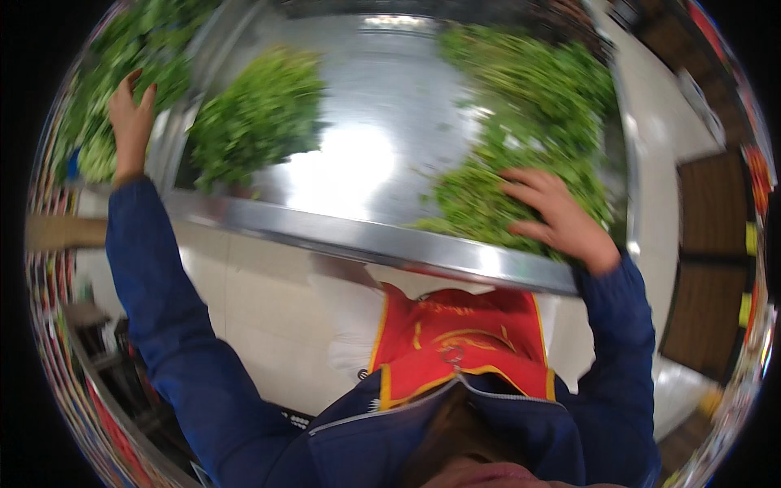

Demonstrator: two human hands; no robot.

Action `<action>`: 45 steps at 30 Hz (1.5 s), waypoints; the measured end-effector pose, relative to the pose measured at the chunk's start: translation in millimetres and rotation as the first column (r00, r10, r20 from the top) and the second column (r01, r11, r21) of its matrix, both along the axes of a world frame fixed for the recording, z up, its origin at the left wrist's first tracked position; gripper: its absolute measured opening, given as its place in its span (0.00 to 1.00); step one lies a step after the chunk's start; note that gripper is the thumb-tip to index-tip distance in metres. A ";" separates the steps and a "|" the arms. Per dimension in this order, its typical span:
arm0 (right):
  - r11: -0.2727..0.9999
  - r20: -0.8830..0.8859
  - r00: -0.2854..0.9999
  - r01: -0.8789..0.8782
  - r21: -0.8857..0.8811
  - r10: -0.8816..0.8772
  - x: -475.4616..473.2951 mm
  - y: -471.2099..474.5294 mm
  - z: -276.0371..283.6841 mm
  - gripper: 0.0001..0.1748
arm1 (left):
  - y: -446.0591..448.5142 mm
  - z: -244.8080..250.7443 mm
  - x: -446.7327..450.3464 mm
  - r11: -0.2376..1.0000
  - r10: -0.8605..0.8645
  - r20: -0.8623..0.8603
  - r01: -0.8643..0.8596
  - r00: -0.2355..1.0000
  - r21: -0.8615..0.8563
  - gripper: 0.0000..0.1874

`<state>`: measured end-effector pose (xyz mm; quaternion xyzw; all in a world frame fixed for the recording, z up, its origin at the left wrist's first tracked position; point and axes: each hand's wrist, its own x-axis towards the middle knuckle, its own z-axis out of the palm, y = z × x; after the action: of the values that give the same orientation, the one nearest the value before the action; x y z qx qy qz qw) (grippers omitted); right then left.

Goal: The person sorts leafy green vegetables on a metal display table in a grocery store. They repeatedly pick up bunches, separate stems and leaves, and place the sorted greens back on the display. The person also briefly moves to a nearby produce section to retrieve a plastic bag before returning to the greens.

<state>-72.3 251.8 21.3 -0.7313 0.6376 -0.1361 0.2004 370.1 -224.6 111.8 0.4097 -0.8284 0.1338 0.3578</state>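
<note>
A metal tray (390, 79) with a raised rim lies before me. My left hand (131, 116) reaches past the tray's left edge, thumb and fingers apart, over a heap of leafy greens (165, 43); nothing shows between its fingers. On the right side of the tray, my right hand (549, 210) rests spread on loose green herbs (470, 195), whose leaves and thin stems look blurred. Whether its fingers grip any stems is hard to see. Another bunch of leafy greens (262, 116) sits inside the tray at the left.
The tray's front rim (366, 241) runs between me and the greens. Pale floor tiles (262, 305) show below it. Brown wood-look panels (711, 207) stand at the right. Shelves (52, 274) with goods curve along the left. Dark produce (518, 18) lies at the far edge.
</note>
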 end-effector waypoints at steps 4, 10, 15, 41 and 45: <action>0.997 0.026 1.000 -0.015 -0.078 0.018 -0.4 4.5 -6.8 0.33 | 153.5 -29.4 -139.7 0.838 -0.514 -0.002 0.502 0.858 0.214 0.26; 0.954 0.071 0.988 0.148 -0.260 -0.134 -41.7 37.7 12.1 0.43 | 308.1 -75.4 -252.6 0.446 -0.818 0.065 0.559 0.572 0.699 0.44; 0.961 -0.183 0.950 0.269 0.061 -0.254 -48.0 86.4 -0.9 0.52 | 341.5 -104.2 -279.5 0.393 -0.827 0.096 0.447 0.554 0.804 0.54; 0.902 -0.304 0.898 0.386 0.194 -0.319 -39.7 71.8 -1.0 0.39 | 336.1 -94.3 -301.3 0.428 -0.768 0.365 -0.002 0.525 0.904 0.54; 0.891 0.078 0.896 0.443 -0.102 -0.437 -46.2 40.5 12.3 0.33 | 332.3 -99.0 -299.5 0.441 -0.786 0.360 0.048 0.502 0.896 0.49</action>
<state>-118.5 292.3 33.6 -0.5747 0.7719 -0.2344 0.1379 70.6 107.7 12.8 0.1762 -0.9372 -0.2034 -0.2218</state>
